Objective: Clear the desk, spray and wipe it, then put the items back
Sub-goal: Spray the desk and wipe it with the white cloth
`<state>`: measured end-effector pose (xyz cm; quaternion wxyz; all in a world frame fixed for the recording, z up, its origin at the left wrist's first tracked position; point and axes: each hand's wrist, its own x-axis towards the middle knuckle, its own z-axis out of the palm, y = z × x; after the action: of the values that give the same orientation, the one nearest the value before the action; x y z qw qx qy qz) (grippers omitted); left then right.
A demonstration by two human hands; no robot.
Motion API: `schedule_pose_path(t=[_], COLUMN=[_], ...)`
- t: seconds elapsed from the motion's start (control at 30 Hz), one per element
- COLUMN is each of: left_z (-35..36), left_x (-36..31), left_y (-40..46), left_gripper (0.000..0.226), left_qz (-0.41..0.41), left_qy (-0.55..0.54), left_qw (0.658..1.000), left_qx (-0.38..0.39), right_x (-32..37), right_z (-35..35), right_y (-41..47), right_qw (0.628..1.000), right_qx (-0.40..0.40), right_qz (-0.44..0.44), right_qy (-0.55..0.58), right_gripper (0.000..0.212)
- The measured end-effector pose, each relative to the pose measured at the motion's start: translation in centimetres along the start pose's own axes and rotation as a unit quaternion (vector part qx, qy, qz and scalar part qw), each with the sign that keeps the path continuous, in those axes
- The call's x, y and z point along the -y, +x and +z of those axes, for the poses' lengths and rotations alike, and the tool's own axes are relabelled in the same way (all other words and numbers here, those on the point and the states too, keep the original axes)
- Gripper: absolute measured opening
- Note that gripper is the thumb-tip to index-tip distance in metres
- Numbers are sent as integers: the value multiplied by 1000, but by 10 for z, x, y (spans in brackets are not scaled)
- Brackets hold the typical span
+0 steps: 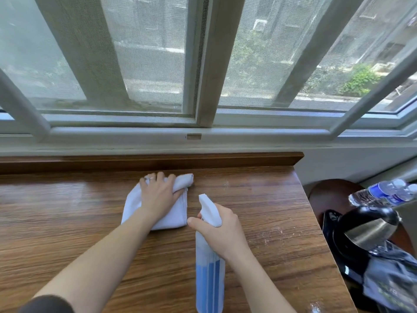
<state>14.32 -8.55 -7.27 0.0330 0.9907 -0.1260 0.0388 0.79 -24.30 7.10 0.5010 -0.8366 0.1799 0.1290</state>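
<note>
A white cloth (171, 213) lies on the wooden desk (67, 222) near its back edge. My left hand (158, 190) lies on top of the cloth, its fingers curled over the bunched far end. My right hand (223, 231) grips the neck of a spray bottle (209, 276) with a white head and blue liquid. The bottle is held over the desk just right of the cloth, nozzle pointing away toward the window. Pale spots and streaks mark the desk surface to the right of the bottle.
A window with a mesh screen (158, 64) runs along the back behind a raised wooden lip (203, 158). Off the desk's right edge, a steel kettle on a black base (361, 231), water bottles (383, 192) and a grey bag (392, 276) sit on a round dark stool (327, 193).
</note>
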Motion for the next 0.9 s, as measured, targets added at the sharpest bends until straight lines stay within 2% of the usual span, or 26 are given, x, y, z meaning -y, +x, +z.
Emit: schedule_pose_path(t=[0.13, 0.27, 0.4, 0.57, 0.73, 0.8, 0.9], left_z=[-5, -13, -20, -11, -13, -15, -16], left_x=[0, -7, -12, -13, -12, -10, -2], left_y=[23, 4, -50, -117, -110, -90, -55], left_gripper=[54, 52, 50, 54, 54, 56, 53], left_qz=[-38, -33, 34, 55, 50, 49, 31], left_qy=[17, 19, -4, -8, -16, -13, -4], left_qw=[997, 996, 999, 998, 995, 997, 999], left_qx=[72, 81, 23, -37, -84, -64, 7], right_x=[-6, -11, -12, -12, -10, -11, -15], right_z=[-5, -10, -11, -8, -5, -4, -5], right_y=[-6, -11, -13, -22, -32, -37, -44], right_qw=[1000, 999, 999, 999, 999, 999, 998], right_qx=[-10, -23, -40, -41, -41, -48, -62], right_qz=[11, 19, 24, 22, 17, 17, 25], right_qy=[-7, -14, -7, 6, 4, 0, -8], right_gripper=[31, 32, 31, 30, 25, 26, 27])
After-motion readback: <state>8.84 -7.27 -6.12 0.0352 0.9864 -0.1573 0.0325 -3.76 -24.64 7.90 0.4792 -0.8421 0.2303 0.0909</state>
